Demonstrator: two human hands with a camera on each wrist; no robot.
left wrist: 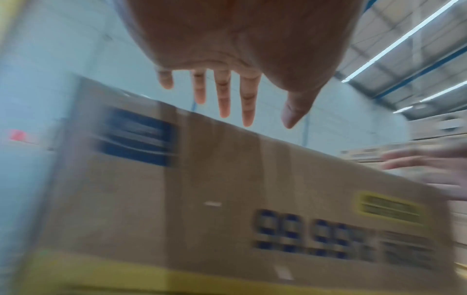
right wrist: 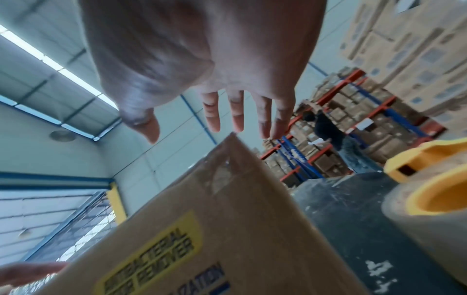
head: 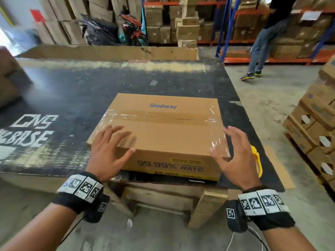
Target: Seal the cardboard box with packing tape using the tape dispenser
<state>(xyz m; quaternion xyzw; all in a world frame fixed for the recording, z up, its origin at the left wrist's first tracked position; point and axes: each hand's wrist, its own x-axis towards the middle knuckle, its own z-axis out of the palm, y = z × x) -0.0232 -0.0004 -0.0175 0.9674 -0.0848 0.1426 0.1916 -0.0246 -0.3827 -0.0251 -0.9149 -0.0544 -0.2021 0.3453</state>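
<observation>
A brown cardboard box (head: pixel 163 134) printed "Glodway" lies on the dark table, its top seam covered by clear packing tape (head: pixel 159 115) that wraps down the right end. My left hand (head: pixel 108 149) is spread over the box's near left corner, fingers straight. My right hand (head: pixel 233 151) hovers open at the near right corner, touching nothing that I can see. The yellow tape dispenser (head: pixel 256 160) lies on the table just right of the box, partly hidden by my right hand; in the right wrist view the tape dispenser (right wrist: pixel 429 195) shows with its roll beside the box (right wrist: pixel 227 229).
The dark table (head: pixel 72 98) carries a long flat cardboard piece (head: pixel 108 51) at its far edge. Stacked cartons (head: pixel 315 124) stand on the floor at right. A person (head: pixel 266 38) walks by shelving at the back right. Parked motorbikes (head: pixel 130 28) stand behind.
</observation>
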